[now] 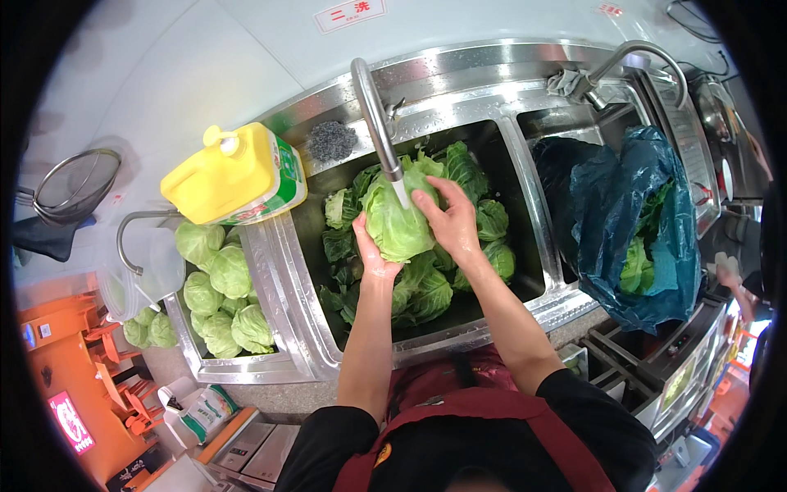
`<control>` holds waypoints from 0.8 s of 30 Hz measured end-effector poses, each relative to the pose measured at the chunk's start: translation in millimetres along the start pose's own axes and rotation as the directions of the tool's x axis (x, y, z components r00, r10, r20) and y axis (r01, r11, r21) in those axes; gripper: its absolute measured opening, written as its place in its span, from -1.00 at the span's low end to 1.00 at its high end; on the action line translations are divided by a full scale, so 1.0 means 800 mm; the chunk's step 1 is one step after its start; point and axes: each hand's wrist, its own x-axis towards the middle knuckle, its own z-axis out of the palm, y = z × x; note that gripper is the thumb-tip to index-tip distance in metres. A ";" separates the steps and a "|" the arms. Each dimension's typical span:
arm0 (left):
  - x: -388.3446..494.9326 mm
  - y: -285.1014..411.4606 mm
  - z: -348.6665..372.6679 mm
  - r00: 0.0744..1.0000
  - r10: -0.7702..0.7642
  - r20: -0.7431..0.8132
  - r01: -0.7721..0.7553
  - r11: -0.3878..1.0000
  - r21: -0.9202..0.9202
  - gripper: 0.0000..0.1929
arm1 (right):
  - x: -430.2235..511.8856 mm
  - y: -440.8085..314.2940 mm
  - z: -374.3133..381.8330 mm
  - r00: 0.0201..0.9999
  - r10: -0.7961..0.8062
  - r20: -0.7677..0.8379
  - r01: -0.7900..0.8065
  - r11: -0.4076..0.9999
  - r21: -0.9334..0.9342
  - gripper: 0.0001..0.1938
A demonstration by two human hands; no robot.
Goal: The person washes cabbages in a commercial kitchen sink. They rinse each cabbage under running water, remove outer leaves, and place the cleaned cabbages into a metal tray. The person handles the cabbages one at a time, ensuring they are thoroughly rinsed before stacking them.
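Observation:
Water runs from the middle faucet (376, 123) onto a head of cabbage (393, 227). My left hand (372, 252) grips the cabbage from its lower left side and underneath. On the cabbage's right side lies my right hand (452, 218), its fingers and thumb against the leaves; whether it bears any weight I cannot tell. Below, in the middle steel sink basin (522, 258), are darker loose cabbage leaves (424, 295) and several smaller heads or leaf bundles. Much of the cabbage's underside is hidden.
Left of the basin stands a yellow detergent jug (230, 172), near a steel scouring pad (332, 141). Whole cabbages (230, 270) fill the left basin. A dark blue plastic bag (621, 227) with leaves inside occupies the right basin. A co-worker's hand (728, 270) shows at far right.

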 end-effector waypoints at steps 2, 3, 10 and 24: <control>0.010 -0.009 0.018 0.999 -0.012 -0.034 0.014 0.999 0.038 -0.34 | 0.002 0.004 -0.007 0.994 -0.007 -0.105 0.004 0.999 -0.035 -0.67; 0.013 -0.014 0.025 0.997 -0.024 -0.070 0.028 0.998 0.055 -0.34 | 0.001 0.006 -0.014 0.985 -0.023 -0.173 0.016 0.999 -0.043 -0.72; 0.043 -0.031 0.056 0.997 -0.042 -0.058 0.058 0.951 0.303 -0.42 | -0.029 0.026 -0.074 0.952 -0.277 -0.127 0.272 0.961 -0.059 -0.86; 0.019 -0.037 0.069 0.987 0.091 -0.130 -0.021 0.886 0.463 -0.40 | -0.012 0.052 -0.086 0.782 0.533 0.322 -0.587 0.458 0.667 -0.17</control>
